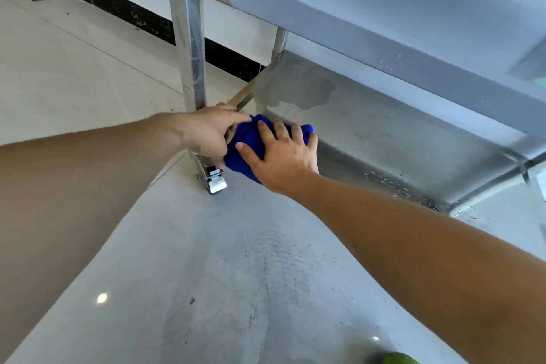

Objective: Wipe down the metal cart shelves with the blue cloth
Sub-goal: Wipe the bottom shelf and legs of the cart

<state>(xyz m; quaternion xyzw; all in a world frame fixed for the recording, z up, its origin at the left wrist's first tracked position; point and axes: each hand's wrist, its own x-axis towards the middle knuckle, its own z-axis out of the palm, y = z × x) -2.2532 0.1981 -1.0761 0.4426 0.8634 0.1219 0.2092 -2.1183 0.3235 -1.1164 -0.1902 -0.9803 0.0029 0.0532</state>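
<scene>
Presently, the right hand (282,156) presses the bunched blue cloth (251,142) with spread fingers while the left hand (206,133) pinches its edge at the bottom shelf's (384,139) front-left corner; next, probably, strokes toward the wet far patch (310,91).

1. Right of the right hand (280,156), the bottom shelf (399,139) lies open for passage.
2. Above both hands, the upper shelf (384,23) limits height.
3. Just behind the left hand (206,133), the cart leg (193,62) blocks the corner.
</scene>
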